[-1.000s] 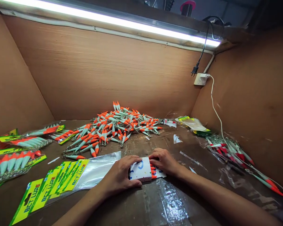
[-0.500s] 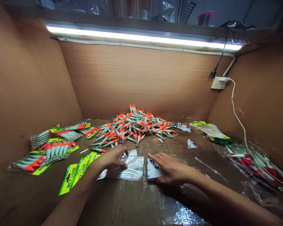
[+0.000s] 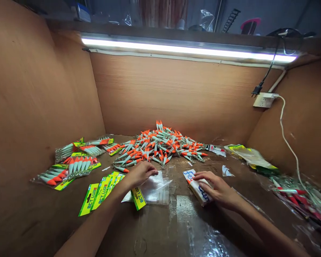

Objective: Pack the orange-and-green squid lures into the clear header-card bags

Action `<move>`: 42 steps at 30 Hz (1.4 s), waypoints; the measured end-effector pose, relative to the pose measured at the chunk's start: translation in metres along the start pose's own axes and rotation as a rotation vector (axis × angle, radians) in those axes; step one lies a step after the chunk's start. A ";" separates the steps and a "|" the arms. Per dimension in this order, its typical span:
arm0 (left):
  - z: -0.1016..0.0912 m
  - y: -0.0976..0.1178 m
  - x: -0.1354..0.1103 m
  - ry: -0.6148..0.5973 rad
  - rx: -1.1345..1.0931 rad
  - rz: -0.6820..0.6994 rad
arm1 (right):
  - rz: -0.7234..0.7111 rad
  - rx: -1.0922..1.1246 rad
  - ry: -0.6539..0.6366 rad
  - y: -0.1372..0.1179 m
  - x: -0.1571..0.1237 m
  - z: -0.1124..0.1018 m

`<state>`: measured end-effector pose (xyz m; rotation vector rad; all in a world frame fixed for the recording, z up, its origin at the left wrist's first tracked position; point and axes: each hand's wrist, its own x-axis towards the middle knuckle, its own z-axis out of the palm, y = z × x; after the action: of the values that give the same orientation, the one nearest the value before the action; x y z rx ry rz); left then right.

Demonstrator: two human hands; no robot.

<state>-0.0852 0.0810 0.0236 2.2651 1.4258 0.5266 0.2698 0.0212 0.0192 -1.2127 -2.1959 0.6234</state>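
Note:
My left hand [image 3: 142, 175] is closed, with its thumb and fingers curled together over a stack of clear plastic bags [image 3: 157, 192]. A yellow BCT LURE card [image 3: 138, 198] juts out from beneath it, its upper end hidden by the hand. More yellow cards [image 3: 103, 191] lie fanned out to the left of my wrist. On the right, a white packet with blue lettering [image 3: 194, 184] rests tilted on the table. My right hand [image 3: 214, 187] lies over its right side with the fingers loosely spread.
Behind my hands is a heap of orange-and-pale fishing lures [image 3: 160, 144]. Bagged lures [image 3: 80, 164] lie at the left. Red-and-silver lures [image 3: 299, 196] and packaging bags [image 3: 253, 157] are at the right. A white cable [image 3: 283, 132] hangs from the wall socket [image 3: 264, 100].
The white packet has moved right and turned, showing more lettering. A yellow card now shows under my left hand, whose fingers have closed. The view has shifted left.

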 end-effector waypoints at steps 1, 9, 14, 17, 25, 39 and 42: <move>0.003 0.006 0.000 0.000 -0.024 0.031 | 0.018 0.032 0.058 -0.004 0.001 0.004; 0.043 0.044 -0.005 0.005 0.025 0.298 | -0.019 0.099 0.082 -0.023 0.002 0.029; 0.048 0.036 -0.004 0.006 0.111 0.264 | 0.156 -0.293 0.052 -0.001 -0.016 0.019; 0.046 0.031 -0.003 0.008 0.137 0.232 | 0.276 -0.414 -0.058 0.010 -0.023 0.015; 0.053 0.026 -0.001 0.022 0.203 0.208 | 0.197 -0.167 -0.221 0.022 -0.023 -0.028; 0.060 0.030 -0.007 0.075 0.202 0.249 | 0.071 -0.093 -0.311 0.014 -0.026 -0.035; 0.062 0.031 -0.007 0.072 0.200 0.239 | 0.043 -0.084 -0.321 0.013 -0.025 -0.033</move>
<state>-0.0329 0.0534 -0.0127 2.6211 1.2983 0.5657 0.3107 0.0098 0.0298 -1.2786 -2.4866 0.7984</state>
